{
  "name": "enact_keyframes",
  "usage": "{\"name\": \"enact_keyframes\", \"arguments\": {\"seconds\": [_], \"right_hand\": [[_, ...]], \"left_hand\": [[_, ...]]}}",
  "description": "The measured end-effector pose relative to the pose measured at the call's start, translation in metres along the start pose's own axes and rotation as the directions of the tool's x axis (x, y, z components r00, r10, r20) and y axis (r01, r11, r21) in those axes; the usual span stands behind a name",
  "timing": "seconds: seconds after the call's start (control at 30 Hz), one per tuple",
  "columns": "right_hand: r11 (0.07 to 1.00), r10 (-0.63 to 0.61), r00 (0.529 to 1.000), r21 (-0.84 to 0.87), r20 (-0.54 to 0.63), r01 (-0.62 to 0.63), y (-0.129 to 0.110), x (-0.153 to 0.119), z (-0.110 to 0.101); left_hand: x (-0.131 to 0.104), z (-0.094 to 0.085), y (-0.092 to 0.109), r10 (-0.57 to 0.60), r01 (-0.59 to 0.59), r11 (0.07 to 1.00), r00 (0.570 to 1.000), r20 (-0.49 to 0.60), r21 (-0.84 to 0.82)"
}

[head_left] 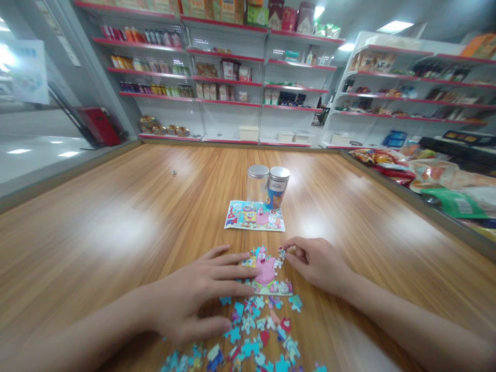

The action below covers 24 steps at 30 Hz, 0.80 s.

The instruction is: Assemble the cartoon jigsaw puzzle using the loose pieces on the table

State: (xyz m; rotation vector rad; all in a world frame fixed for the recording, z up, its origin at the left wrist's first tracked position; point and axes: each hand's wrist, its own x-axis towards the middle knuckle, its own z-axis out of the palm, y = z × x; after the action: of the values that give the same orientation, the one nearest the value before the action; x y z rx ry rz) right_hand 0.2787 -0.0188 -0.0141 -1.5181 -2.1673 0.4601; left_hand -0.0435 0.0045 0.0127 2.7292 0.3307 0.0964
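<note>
A partly joined jigsaw puzzle with a pink starfish character lies on the wooden table. My left hand rests with spread fingers over its left side, fingertips on the joined pieces. At the puzzle's upper right, my right hand pinches a small puzzle piece between thumb and forefinger. Many loose puzzle pieces, mostly light blue, are scattered nearer to me, some partly behind my left hand. Beyond the puzzle lies a printed picture sheet of cartoon characters.
A clear jar with a silver lid and a blue labelled can stand side by side behind the sheet. A tiny object lies far left on the table. Bagged goods sit beyond the right edge; stocked shelves line the back.
</note>
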Motion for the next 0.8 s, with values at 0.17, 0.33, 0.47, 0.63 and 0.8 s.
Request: {"name": "enact_keyframes", "arguments": {"seconds": [0.17, 0.33, 0.47, 0.63, 0.8], "right_hand": [[0.999, 0.022, 1.000, -0.026, -0.004, -0.022, -0.0027, 0.0003, -0.0011], [0.995, 0.053, 0.998, -0.078, -0.023, -0.055, -0.0050, 0.0015, -0.0006], [0.993, 0.067, 0.997, -0.090, -0.039, -0.070, -0.0062, 0.0029, 0.0000], [0.996, 0.039, 0.998, -0.085, -0.041, -0.042, -0.0061, 0.0035, 0.0004], [0.996, -0.006, 0.999, -0.091, -0.041, 0.002, -0.0029, 0.0020, 0.0000]], "left_hand": [[-0.0006, 0.0015, -0.0015, 0.014, -0.014, 1.000, 0.999, -0.030, -0.017], [-0.0003, 0.0004, -0.0008, 0.017, -0.019, 0.999, 0.999, -0.033, -0.043], [0.0003, -0.0006, 0.0005, -0.006, 0.007, 1.000, 1.000, 0.022, -0.028], [-0.0003, -0.0003, 0.0002, -0.019, 0.019, 1.000, 0.999, 0.031, -0.024], [-0.0004, -0.0015, 0.0004, -0.003, 0.003, 0.999, 1.000, 0.004, -0.035]]}}
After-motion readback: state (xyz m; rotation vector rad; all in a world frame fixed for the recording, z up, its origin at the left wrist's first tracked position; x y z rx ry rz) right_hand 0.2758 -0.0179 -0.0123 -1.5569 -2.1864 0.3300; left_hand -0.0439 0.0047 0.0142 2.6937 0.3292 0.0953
